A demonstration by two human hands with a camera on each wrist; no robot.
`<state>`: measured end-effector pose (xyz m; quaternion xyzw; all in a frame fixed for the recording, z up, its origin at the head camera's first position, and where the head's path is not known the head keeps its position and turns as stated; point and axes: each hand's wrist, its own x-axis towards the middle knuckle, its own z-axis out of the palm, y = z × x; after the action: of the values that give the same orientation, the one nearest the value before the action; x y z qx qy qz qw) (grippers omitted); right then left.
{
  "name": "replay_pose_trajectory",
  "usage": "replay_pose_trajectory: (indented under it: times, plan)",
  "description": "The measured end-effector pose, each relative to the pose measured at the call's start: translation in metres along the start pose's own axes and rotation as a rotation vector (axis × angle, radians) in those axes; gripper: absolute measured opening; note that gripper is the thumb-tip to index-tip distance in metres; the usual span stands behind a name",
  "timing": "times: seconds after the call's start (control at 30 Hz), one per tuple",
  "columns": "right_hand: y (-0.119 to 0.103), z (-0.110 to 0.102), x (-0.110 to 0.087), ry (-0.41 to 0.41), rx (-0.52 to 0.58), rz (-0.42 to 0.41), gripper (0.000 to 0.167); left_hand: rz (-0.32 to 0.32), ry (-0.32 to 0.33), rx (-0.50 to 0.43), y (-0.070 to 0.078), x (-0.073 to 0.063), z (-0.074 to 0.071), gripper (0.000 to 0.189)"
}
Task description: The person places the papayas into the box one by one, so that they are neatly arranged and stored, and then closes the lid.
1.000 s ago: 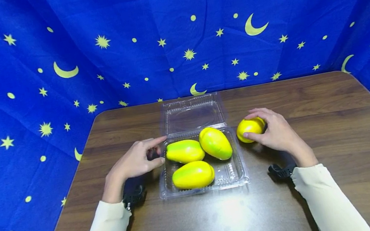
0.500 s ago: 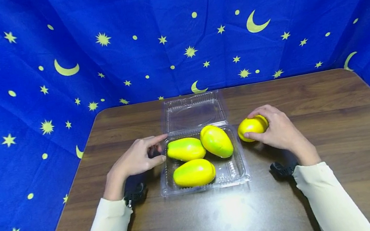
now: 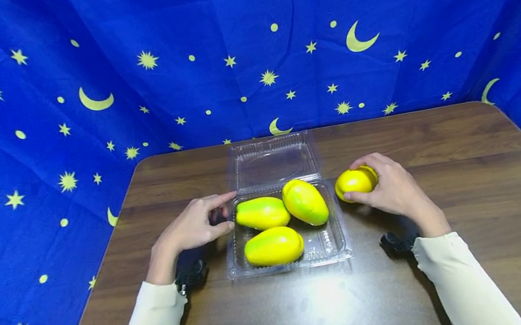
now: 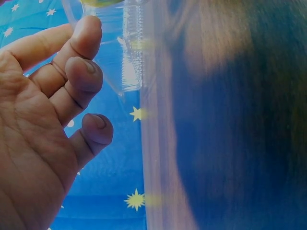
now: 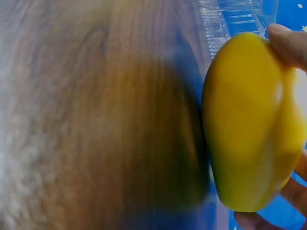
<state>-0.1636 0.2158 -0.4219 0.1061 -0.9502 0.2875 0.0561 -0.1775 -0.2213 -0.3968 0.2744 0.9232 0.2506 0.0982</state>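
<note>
A yellow mango (image 3: 356, 183) is held by my right hand (image 3: 395, 189), thumb on its near side and fingers on its far side. In the right wrist view the held mango (image 5: 249, 124) shows a groove down one side, with fingertips at both ends. Left of it lies a clear plastic clamshell box (image 3: 326, 257), its lid (image 3: 273, 165) folded back. Inside are three yellow-green mangoes: one at the back left (image 3: 262, 213), one at the back right (image 3: 305, 202), one in front (image 3: 274, 247). My left hand (image 3: 191, 224) is at the box's left edge, index finger and thumb extended, other fingers loosely bent.
The brown wooden table (image 3: 490, 194) has a blue cloth (image 3: 199, 35) with stars and moons hanging behind it and at the sides. Black wrist cameras sit under the left wrist (image 3: 192, 275) and right wrist (image 3: 397, 243). Light glares on the tabletop in front of the box.
The head view shifts slightly. My right thumb moves a little lower on the mango's near side. The left hand, the box and the mangoes in it stay put.
</note>
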Motion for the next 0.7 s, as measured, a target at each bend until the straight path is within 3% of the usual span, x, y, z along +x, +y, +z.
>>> replay_pose_trajectory:
  times: [0.37, 0.7]
  plan:
    - [-0.002, 0.003, -0.005, 0.059, 0.001, -0.009, 0.062, 0.025, -0.001, -0.006, 0.0, -0.003, 0.002, 0.066]
    - [-0.008, -0.007, -0.01, 0.192, 0.003, -0.08, 0.058, 0.036, 0.005, -0.018, 0.001, -0.002, -0.002, 0.066]
